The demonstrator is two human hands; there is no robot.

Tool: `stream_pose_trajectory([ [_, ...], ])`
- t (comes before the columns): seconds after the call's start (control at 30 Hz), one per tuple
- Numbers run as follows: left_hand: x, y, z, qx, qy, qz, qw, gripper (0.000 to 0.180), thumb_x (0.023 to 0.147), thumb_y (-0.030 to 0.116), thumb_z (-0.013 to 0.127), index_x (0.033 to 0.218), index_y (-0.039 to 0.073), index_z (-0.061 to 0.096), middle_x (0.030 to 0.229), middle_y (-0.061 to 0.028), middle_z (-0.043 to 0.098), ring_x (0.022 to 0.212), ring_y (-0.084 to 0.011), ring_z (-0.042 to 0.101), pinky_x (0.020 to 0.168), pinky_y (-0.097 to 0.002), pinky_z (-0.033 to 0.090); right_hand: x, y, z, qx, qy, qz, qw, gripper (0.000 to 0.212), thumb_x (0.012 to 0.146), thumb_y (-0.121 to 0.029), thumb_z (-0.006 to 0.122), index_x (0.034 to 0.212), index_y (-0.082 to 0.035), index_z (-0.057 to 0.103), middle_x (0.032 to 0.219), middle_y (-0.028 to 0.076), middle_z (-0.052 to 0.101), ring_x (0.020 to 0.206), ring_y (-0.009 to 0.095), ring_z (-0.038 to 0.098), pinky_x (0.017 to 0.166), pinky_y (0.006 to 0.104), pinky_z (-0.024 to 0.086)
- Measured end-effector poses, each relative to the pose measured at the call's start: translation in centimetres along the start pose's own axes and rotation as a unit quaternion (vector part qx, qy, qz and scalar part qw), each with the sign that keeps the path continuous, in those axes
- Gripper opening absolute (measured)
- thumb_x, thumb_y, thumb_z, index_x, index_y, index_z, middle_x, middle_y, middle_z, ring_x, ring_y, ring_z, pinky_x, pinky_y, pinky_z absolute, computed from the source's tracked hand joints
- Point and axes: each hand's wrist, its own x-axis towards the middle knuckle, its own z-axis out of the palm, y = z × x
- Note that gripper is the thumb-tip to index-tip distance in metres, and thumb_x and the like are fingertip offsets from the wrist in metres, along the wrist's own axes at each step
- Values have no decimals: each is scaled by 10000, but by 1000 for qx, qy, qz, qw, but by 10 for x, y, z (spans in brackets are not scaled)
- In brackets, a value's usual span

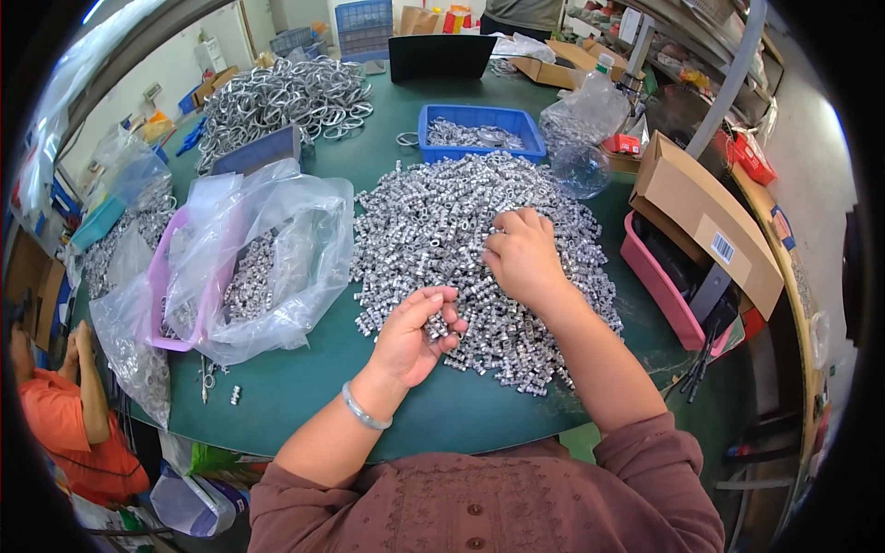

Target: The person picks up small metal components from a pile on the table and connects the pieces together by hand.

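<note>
A wide heap of small silvery metal fittings (415, 217) covers the middle of the green table. My left hand (406, 336), with a pale bangle on its wrist, is at the heap's near edge. Its palm is turned up and its fingers curl round a few metal fittings (436, 327). Reaching over the heap, my right hand (525, 253) has its back up and its fingers bent together against the pieces. What its fingertips hold, if anything, is hidden beneath the hand.
Left of the heap stands a pink bin (157, 318) with a clear plastic bag (318, 267) of fittings. A blue tray (479, 115) and a pile of metal rings (277, 101) lie beyond. Rightward are a pink basket (659, 286) and cardboard box (710, 221). A person in orange (78, 429) sits left.
</note>
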Motion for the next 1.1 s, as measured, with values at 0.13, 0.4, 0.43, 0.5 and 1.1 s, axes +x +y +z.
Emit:
stream_pose_trajectory([
  [0.13,0,2,1,-13,25,-12,1000,157,853,136,463,982,68,519,756,-35,529,738,-187,528,590,-267,416,-6,-2,-4,80,56,-4,995,88,669,-148,651,722,-81,631,877,40,555,898,241,464,780,376,345],
  [0.4,-5,2,4,-3,-26,4,1000,164,872,175,447,944,58,535,779,-33,520,674,-138,497,531,-243,396,-28,-23,-11,526,-44,153,835,159,728,-40,653,878,-9,611,784,8,591,693,58,527,617,206,429],
  [0.43,-6,2,6,8,-28,11,1000,171,883,192,432,916,58,533,759,-30,509,642,-129,481,514,-232,383,-31,-24,-10,585,-58,172,791,156,732,-26,644,882,-2,609,786,8,594,696,58,529,621,206,430],
  [0.5,-8,3,9,20,-33,12,999,174,886,199,429,905,59,530,758,-31,508,637,-127,480,507,-227,379,-33,-25,-7,660,-74,191,723,144,745,5,621,888,10,606,795,3,594,705,54,530,632,200,431],
  [1.1,-7,-1,12,109,28,30,993,135,868,208,507,817,88,542,709,1,521,584,-82,474,492,-199,357,-46,-31,-14,589,-52,114,799,168,760,-15,600,927,3,606,831,50,603,749,99,551,660,223,434],
])
